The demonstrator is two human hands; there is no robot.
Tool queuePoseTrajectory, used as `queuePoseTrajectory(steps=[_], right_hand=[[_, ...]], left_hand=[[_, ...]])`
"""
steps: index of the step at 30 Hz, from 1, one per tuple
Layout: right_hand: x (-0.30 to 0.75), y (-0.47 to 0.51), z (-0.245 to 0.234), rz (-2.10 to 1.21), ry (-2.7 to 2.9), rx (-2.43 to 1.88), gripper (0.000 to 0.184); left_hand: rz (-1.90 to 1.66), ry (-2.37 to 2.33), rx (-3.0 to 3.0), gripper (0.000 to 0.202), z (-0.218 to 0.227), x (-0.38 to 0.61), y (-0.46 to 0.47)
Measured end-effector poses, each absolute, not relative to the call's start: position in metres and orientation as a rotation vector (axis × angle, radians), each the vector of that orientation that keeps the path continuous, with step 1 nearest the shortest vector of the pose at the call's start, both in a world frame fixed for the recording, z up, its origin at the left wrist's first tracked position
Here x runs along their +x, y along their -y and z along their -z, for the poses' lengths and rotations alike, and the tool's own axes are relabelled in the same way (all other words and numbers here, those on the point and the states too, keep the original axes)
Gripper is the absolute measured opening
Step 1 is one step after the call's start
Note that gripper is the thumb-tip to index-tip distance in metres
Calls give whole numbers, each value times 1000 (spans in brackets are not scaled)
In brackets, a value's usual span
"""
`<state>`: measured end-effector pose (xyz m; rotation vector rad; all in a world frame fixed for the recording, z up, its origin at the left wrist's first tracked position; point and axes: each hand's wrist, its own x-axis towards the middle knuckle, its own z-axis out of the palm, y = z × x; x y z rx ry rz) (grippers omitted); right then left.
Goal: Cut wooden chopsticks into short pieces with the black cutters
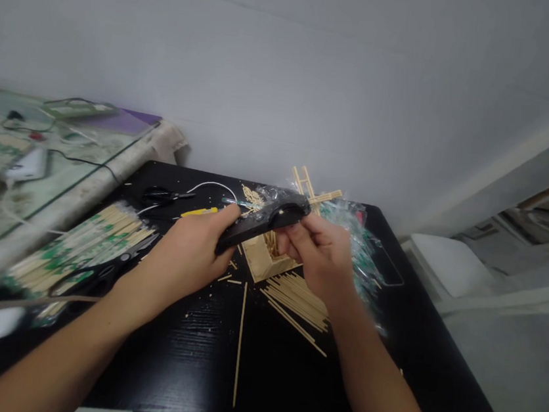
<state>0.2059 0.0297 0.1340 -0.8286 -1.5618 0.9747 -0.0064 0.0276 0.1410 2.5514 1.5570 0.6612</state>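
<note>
Sticks joined into a frame (329,196) poke up just past my right hand (321,254), whose fingers are curled in; what they pinch, I can't tell. My left hand (204,239) is wrapped round a black tool (256,229). A wooden box (258,262) sits below on the bench (284,382), loose sticks (296,298) fanned beside it.

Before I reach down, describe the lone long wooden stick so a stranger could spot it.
Find the black table, then the middle of its near half. One thin wooden stick points almost straight at the near edge, lying apart from the slanted bunch of sticks to its right.
</note>
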Motion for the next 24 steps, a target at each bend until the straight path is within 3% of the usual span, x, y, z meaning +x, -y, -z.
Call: queuePoseTrajectory(steps=[8,17,24], right_hand=[[205,-35,-130,-980,1537,-842,31],[206,-39,-127,-1023,1520,-873,22],[206,-38,-128,-1076,1501,-876,24]], left_hand=[[-598,-1599,2503,5,-137,-4,-31],[-662,-1346,2199,24,-134,-4,-36],[-132,-1818,2279,41,-132,-20,-47]])
